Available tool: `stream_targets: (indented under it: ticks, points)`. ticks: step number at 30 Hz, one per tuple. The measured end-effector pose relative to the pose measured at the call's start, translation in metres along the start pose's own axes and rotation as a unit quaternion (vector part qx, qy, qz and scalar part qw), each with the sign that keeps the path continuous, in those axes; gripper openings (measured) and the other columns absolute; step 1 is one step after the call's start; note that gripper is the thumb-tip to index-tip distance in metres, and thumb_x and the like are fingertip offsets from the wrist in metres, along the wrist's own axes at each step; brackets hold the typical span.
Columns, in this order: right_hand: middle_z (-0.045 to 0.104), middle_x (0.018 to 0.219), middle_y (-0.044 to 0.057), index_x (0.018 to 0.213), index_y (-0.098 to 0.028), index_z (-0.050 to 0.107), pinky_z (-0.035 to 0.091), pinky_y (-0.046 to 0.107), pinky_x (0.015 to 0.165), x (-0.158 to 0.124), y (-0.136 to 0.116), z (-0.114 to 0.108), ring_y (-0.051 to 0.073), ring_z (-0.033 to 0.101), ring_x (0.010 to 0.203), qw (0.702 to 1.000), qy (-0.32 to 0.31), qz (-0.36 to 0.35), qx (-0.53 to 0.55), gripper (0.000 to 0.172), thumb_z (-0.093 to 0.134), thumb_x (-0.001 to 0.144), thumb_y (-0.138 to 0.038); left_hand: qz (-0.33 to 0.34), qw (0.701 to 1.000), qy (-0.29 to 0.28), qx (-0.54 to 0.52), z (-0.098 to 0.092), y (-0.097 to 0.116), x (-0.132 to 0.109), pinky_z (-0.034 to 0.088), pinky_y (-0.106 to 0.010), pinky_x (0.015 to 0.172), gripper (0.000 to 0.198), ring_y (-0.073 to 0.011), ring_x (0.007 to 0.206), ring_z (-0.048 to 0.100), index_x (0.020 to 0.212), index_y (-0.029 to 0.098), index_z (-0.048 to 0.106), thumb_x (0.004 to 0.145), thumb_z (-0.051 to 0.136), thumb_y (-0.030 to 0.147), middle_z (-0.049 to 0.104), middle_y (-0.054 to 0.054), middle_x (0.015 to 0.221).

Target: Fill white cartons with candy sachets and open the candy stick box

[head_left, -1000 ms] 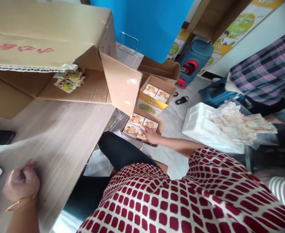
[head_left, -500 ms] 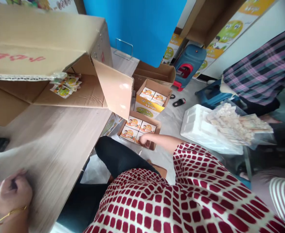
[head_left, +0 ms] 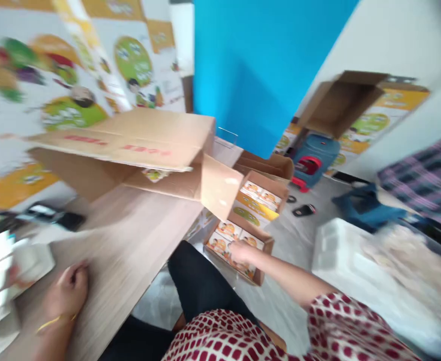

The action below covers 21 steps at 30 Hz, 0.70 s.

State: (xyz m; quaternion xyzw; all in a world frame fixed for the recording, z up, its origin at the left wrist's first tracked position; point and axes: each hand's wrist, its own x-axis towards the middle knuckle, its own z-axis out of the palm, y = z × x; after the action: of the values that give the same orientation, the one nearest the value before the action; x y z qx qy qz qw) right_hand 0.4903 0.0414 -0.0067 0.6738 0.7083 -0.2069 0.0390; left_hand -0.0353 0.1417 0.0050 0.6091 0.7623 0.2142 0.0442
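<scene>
My right hand (head_left: 240, 251) reaches down into an open low carton (head_left: 267, 250) on the floor. It rests on or just over the small printed boxes (head_left: 220, 243) packed side by side inside. Motion blur smears its fingers, so their grip cannot be made out. On the wooden table, my left hand (head_left: 69, 290) lies with its fingers curled in and nothing visible in them. A large cardboard box (head_left: 149, 138) lies on its side on the table, its mouth towards me. A few small printed packets (head_left: 155, 174) show inside it.
Behind the low carton stands another open carton (head_left: 256, 205) holding similar boxes. A blue panel (head_left: 265, 70) hangs above. White foam boxes (head_left: 341, 260) and a person in a plaid shirt (head_left: 427, 175) are at right. Phone-like dark items (head_left: 57, 214) lie at the table's left.
The view has swung left and up, so the scene sits lower and further right. My right hand has shifted from the near-right small box towards the middle of the carton. My left hand stays on the table.
</scene>
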Motion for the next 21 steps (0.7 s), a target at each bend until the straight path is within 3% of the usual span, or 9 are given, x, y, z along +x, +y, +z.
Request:
stream_targets:
  ticks: [2, 5, 7, 10, 15, 21]
  points:
    - [0.076, 0.092, 0.018, 0.092, -0.009, 0.074, 0.054, 0.037, 0.082, 0.018, -0.023, -0.014, 0.03, 0.073, 0.091, 0.995, -0.038, -0.086, -0.039, 0.014, 0.064, 0.083, -0.01, 0.003, 1.0, -0.003, -0.023, 0.001, 0.005, -0.011, 0.057, -0.04, 0.079, 0.03, -0.0257, 0.09, 0.069, 0.096, 0.026, 0.069, 0.083, 0.045, 0.04, 0.074, -0.002, 0.092]
    - [0.072, 0.115, 0.02, 0.114, -0.01, 0.071, 0.051, 0.041, 0.096, 0.029, -0.068, -0.032, 0.032, 0.068, 0.111, 0.972, -0.068, -0.207, -0.089, 0.027, 0.057, 0.093, -0.021, 0.048, 0.998, 0.034, -0.036, 0.004, 0.018, -0.043, 0.051, -0.047, 0.103, 0.039, -0.0292, 0.109, 0.066, 0.106, 0.016, 0.072, 0.089, 0.041, 0.032, 0.073, -0.014, 0.111]
    - [0.07, 0.12, 0.018, 0.119, -0.012, 0.068, 0.048, 0.041, 0.101, 0.031, -0.099, -0.043, 0.031, 0.065, 0.116, 0.957, -0.076, -0.263, -0.094, 0.029, 0.054, 0.095, -0.022, 0.06, 0.996, 0.054, -0.025, 0.005, 0.025, -0.073, 0.045, -0.052, 0.113, 0.039, -0.0306, 0.123, 0.062, 0.114, 0.015, 0.072, 0.09, 0.043, 0.027, 0.068, -0.016, 0.131]
    - [0.07, 0.122, 0.014, 0.12, -0.016, 0.067, 0.046, 0.036, 0.103, 0.034, -0.145, -0.053, 0.027, 0.064, 0.117, 0.938, -0.084, -0.334, -0.051, 0.029, 0.05, 0.098, -0.023, 0.081, 0.995, 0.057, -0.003, 0.003, 0.026, -0.125, 0.035, -0.061, 0.12, 0.038, -0.0319, 0.137, 0.053, 0.127, 0.019, 0.068, 0.096, 0.045, 0.023, 0.063, -0.013, 0.141]
    - [0.072, 0.118, 0.012, 0.117, -0.017, 0.067, 0.046, 0.037, 0.1, 0.049, -0.215, -0.054, 0.026, 0.066, 0.113, 0.917, -0.085, -0.387, -0.052, 0.032, 0.042, 0.101, -0.025, 0.091, 0.993, 0.067, -0.015, -0.014, 0.016, -0.193, 0.037, -0.056, 0.122, 0.035, -0.0268, 0.14, 0.051, 0.13, 0.02, 0.065, 0.1, 0.048, 0.022, 0.062, -0.011, 0.143]
    - [0.071, 0.123, 0.01, 0.119, -0.019, 0.066, 0.046, 0.033, 0.098, 0.055, -0.305, -0.033, 0.023, 0.065, 0.113, 0.886, -0.119, -0.442, -0.07, 0.033, 0.04, 0.103, -0.032, 0.071, 0.993, 0.043, -0.08, -0.037, 0.022, -0.215, 0.027, -0.048, 0.128, 0.034, -0.023, 0.142, 0.049, 0.125, 0.019, 0.067, 0.102, 0.042, 0.023, 0.066, -0.009, 0.138]
